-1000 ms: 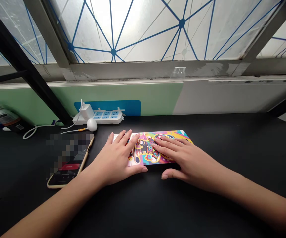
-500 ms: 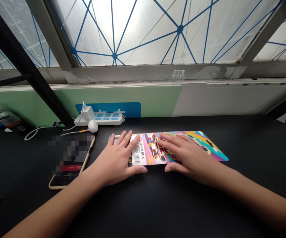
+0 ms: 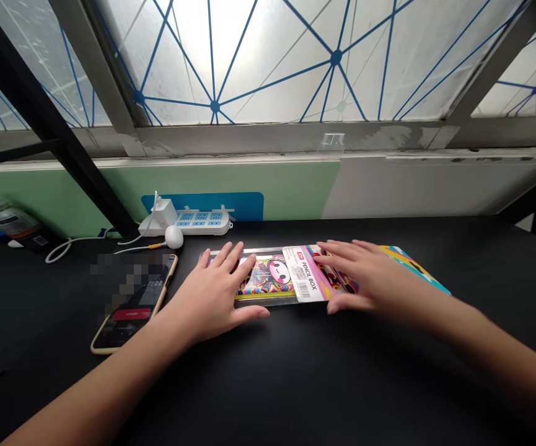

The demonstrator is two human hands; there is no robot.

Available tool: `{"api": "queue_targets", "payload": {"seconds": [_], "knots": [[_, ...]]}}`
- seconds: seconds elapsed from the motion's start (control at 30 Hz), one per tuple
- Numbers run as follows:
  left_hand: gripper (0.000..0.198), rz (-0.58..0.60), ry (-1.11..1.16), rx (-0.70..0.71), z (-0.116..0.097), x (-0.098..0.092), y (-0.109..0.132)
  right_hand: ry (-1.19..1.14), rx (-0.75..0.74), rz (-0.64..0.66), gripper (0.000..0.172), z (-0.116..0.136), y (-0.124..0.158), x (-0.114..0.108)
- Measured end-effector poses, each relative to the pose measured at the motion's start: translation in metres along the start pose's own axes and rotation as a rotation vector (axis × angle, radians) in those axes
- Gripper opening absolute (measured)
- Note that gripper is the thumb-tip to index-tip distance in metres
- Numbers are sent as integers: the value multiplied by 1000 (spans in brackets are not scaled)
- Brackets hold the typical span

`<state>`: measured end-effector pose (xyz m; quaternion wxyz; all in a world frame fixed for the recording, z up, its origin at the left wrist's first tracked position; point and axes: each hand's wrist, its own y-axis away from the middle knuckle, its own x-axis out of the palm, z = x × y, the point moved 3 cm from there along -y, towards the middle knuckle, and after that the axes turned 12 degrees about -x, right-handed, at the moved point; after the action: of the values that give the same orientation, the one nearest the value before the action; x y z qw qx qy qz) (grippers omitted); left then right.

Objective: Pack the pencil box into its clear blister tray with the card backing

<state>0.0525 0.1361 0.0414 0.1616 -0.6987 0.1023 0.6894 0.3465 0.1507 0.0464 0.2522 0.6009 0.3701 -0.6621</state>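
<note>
Pencil box on black tabletop, positioned between the hands.
Left hand rests flat, fingers spread, on the box's left end. Right hand lies on the printed card sleeve covering the box's right portion; the sleeve projects past that hand. Hands are apart, neither visibly clamped. Smartphone lies just left of the left hand.
</note>
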Motion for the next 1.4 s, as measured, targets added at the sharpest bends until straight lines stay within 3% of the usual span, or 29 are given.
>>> {"api": "queue_targets", "payload": {"seconds": [0.07,0.1,0.23,0.4,0.63,0.87,0.93,1.03,1.23,1.3,1.4], "knots": [[82,-39,-1,30,-4,-3,2,3,-54,1,98,19,-9,15],[77,-43,7,49,-7,-4,3,15,-68,1,100,27,-13,21],[76,19,34,57,-14,3,4,40,-100,2,77,40,-20,33],[76,97,66,6,-3,3,1,3,-99,7,61,24,-15,28],[68,139,149,-123,26,1,-8,-10,-94,5,64,-2,-5,27],[66,114,216,-126,34,7,-13,133,-28,-133,64,-19,5,-9],[65,81,186,-128,30,8,-13,191,-21,-184,61,-3,4,-19],[61,26,152,-135,22,9,-12,260,-92,-211,57,46,-4,-22],[63,-175,350,-193,17,-3,-10,217,-408,-152,47,162,-15,8],[54,-230,413,-178,19,-7,-9,175,-453,-116,48,180,-20,18],[33,-236,402,-116,24,-7,-11,94,-433,-38,52,184,-38,30]]}}
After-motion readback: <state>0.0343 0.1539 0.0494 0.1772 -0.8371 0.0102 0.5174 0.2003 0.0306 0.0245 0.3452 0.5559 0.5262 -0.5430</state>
